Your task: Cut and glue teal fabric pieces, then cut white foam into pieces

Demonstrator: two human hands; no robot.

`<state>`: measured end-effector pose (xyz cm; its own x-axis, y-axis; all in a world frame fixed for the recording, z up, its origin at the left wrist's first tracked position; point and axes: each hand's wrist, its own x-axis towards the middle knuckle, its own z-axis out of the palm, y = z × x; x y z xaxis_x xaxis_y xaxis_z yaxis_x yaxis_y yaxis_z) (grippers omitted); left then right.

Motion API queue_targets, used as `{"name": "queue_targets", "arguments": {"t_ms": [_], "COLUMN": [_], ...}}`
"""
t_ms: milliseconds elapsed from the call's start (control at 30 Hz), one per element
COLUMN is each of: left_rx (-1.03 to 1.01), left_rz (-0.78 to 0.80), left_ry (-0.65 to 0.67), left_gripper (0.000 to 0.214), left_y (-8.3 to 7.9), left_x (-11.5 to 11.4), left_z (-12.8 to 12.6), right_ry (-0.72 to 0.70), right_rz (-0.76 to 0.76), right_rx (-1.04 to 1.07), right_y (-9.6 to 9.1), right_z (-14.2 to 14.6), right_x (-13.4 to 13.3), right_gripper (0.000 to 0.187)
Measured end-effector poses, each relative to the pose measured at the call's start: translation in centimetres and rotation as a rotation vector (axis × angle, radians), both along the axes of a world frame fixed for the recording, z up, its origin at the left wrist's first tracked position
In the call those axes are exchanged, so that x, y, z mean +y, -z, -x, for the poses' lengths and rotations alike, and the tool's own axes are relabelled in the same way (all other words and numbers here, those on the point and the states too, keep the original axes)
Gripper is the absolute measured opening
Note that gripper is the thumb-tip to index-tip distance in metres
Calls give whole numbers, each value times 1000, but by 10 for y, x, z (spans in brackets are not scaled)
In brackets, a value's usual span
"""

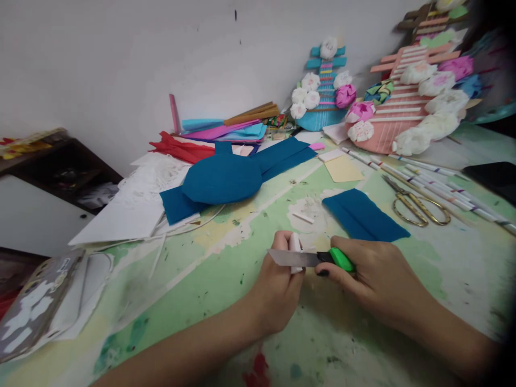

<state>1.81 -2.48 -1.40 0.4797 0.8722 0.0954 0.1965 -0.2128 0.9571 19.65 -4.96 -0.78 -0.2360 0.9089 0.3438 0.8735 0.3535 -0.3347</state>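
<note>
My left hand [278, 285] is closed around a small white piece [295, 246], perhaps chalk or rolled paper, its kind hard to make out. In my right hand [366, 269] is a utility knife [341, 259] with a green handle and its blade out. The blade points left and lies across the white piece, over my left fingers. A thin white stick [303, 218] rests on the table just beyond my hands. Behind my right hand lies a folded blue paper piece [365, 215], and farther left a rounded blue cut-out [221, 180] with strips.
Gold-handled scissors [415, 201] and several rolled paper sticks [435, 185] lie at the right. A blue paper-flower guitar [322, 102] and a pink one [407, 102] lean at the wall. White sheets [121, 215] and red paper [181, 148] are left. A paint-stained cover [258, 371] spreads underneath.
</note>
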Motion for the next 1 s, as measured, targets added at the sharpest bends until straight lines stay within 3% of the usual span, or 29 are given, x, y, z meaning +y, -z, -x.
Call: {"name": "queue_targets", "arguments": {"t_ms": [400,533,667,833,1000], "left_rx": [37,116,161,120,86], "left_rz": [-37,6,-66,-9,-87], "left_ry": [-22,36,79,60,5], "left_gripper": [6,7,8,5,3], "left_y": [5,1,2,5,4], "left_x": [2,3,1,-2,-3], "left_z": [2,3,2,2,2], "right_ry": [12,-12,-43,-30,-6], "right_rz": [-53,-67,-30,-19,-62], "right_rx": [-56,-68,-52,-34,-59], "right_y": [0,0,0,0,-1], "right_z": [-5,-1,3,2,-3], "right_x": [2,0,-4,-4,-1], "right_gripper": [54,53,52,52,52]}}
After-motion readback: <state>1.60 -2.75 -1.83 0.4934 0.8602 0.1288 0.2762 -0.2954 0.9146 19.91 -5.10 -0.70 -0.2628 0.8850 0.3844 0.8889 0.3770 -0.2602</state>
